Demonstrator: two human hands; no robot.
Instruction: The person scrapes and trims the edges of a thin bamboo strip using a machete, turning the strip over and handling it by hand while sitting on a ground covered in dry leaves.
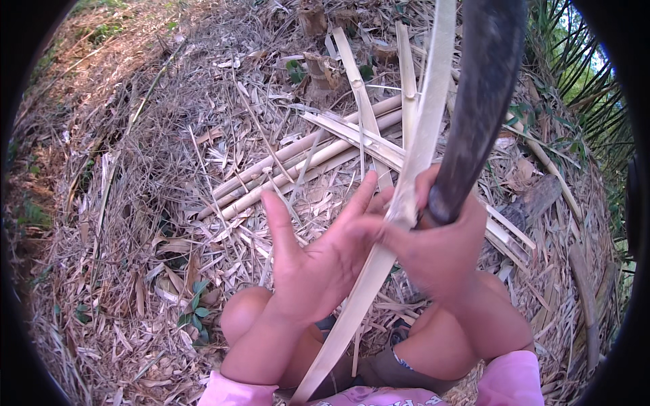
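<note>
A long pale split bamboo strip [352, 306] runs slantwise from my lap up past the top edge. My right hand [443, 247] grips it near the middle, with the thumb across its face. The same hand holds a machete [482, 101], whose broad, dark, curved blade points up and away. Its handle is mostly hidden in the fingers. To the left of the strip, my left hand [318, 260] is open, palm up, with thumb and fingers spread. Its far fingers pass close to the strip and right hand; whether they touch cannot be made out.
Beyond my hands, bamboo poles [308, 159] and split bamboo pieces [359, 81] lie crossed on dry leaf litter. Cut stumps [321, 73] stand at the far side. A log [535, 201] lies to the right. My bent knees [247, 312] flank the strip.
</note>
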